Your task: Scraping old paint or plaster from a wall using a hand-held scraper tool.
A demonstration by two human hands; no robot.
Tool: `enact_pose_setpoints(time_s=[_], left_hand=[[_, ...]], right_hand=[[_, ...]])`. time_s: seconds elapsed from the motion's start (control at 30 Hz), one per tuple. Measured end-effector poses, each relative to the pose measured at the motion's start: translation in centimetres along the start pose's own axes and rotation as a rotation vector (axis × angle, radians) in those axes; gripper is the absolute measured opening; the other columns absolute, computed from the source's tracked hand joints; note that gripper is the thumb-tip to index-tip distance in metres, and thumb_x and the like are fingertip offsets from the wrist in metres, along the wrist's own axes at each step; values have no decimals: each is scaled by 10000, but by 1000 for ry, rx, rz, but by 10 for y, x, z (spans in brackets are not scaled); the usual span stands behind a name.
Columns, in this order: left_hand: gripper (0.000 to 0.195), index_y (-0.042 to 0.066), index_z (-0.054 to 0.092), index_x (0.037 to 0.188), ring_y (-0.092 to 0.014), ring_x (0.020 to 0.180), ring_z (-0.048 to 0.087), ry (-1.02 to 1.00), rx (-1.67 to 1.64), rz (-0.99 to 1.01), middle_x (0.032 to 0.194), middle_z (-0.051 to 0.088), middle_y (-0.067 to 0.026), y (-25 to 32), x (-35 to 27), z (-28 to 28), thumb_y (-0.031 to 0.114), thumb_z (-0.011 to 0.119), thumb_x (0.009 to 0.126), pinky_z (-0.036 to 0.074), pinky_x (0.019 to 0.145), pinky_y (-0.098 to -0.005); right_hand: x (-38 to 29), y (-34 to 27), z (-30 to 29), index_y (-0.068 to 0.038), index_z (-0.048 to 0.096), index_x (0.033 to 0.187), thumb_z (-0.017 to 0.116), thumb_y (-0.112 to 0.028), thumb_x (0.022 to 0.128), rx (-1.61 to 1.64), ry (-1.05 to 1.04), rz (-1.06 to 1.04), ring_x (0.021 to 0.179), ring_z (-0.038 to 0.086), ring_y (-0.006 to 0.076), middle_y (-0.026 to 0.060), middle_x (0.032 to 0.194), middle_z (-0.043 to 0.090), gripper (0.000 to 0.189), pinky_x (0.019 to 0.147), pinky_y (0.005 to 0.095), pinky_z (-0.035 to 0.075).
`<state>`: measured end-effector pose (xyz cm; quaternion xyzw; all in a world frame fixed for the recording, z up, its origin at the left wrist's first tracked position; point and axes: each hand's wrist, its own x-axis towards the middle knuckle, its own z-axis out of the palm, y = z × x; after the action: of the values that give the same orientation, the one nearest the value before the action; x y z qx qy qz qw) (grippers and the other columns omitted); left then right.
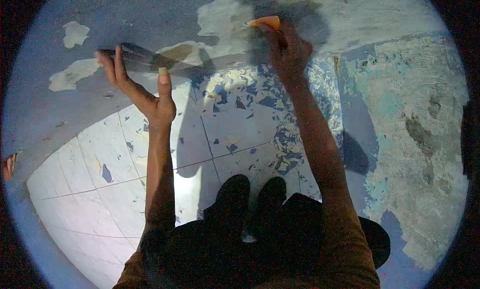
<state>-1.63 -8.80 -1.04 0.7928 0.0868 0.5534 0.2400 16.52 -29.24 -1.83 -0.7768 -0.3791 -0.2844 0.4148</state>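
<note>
In the upper right of the view, my right hand [290, 51] grips a small orange tool [270, 22], probably a scraper. The tool is at a pale stripped patch [221, 15] on the blue painted wall [150, 15]; whether its edge touches the surface cannot be told. To the left, my left hand [140, 86] is raised by the same wall with fingers and thumb spread and nothing held. Its shadow falls on the wall beside smaller bare patches [73, 75]. My fingers hide part of the orange tool.
Blue and cream paint flakes [232, 88] lie on the white tiled floor [112, 210], thickest near the corner. A second wall [423, 112], largely stripped to grey plaster, stands close on the right. My dark shoes [234, 189] are on the tiles below my hands.
</note>
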Motion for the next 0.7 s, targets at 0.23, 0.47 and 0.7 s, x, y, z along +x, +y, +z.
enact_pose_setpoints(time_s=[0.23,0.47,0.7], left_hand=[[653,52,344,1398,-355,1419,42,-40,23,-9,1522,98,-213,4,3,-1,360,580,873,57,1123,-515],[700,63,351,1399,-370,1418,14,-133,60,-9,1524,91,-205,-2,0,-15,394,620,845,38,1123,-530],[692,75,370,1390,-361,1418,28,-109,34,-37,1526,94,-201,2,0,-10,368,652,831,44,1125,-519]], right_hand=[[-11,-20,21,-129,678,942,623,-171,888,-252,8,-332,581,611,142,57,747,666,87,515,267,460],[-31,-13,31,-90,647,933,651,-240,871,44,-19,41,552,551,130,49,683,614,162,509,283,446],[-44,-27,37,-82,634,947,589,-239,909,25,-13,81,482,557,201,45,617,596,168,480,326,444]])
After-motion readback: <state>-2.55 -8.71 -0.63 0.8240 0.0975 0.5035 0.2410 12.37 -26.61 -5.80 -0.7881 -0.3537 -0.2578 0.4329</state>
